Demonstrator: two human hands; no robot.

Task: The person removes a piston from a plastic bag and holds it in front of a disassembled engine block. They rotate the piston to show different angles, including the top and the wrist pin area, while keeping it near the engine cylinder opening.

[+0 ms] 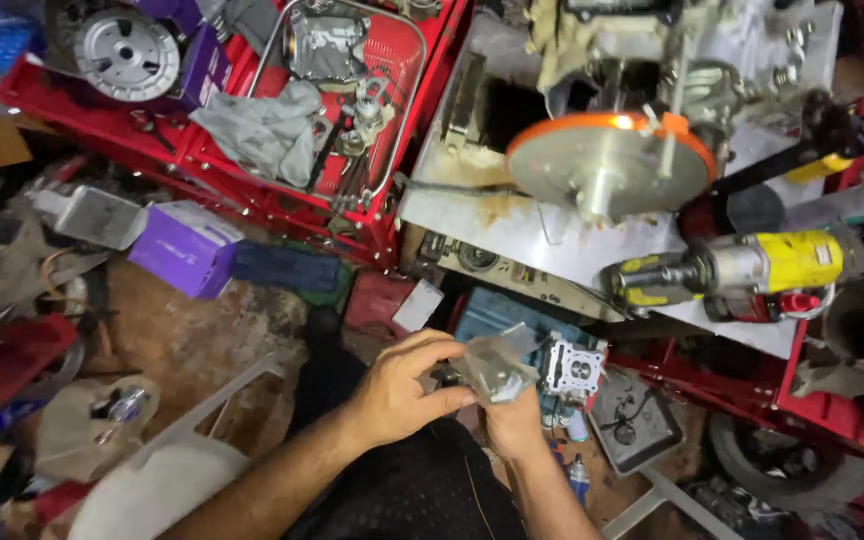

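Observation:
My left hand (pixel 397 385) pinches the top of a small clear plastic bag (pixel 497 367) with small metal parts inside. Below and behind the bag my right hand (pixel 514 425) holds it from underneath, mostly hidden by it. Just to the right of the bag lies a small metal carburettor (pixel 574 367). Both hands are over my dark trousers (pixel 402 490), low in the middle of the view.
An engine with an orange-rimmed flywheel (pixel 607 160) sits on a metal plate (pixel 512 225). A yellow power tool (pixel 742 270) lies to its right. A red tray (pixel 282 200) holds a grey rag (pixel 267 130) and parts. Purple box (pixel 184 247) at left, cluttered floor around.

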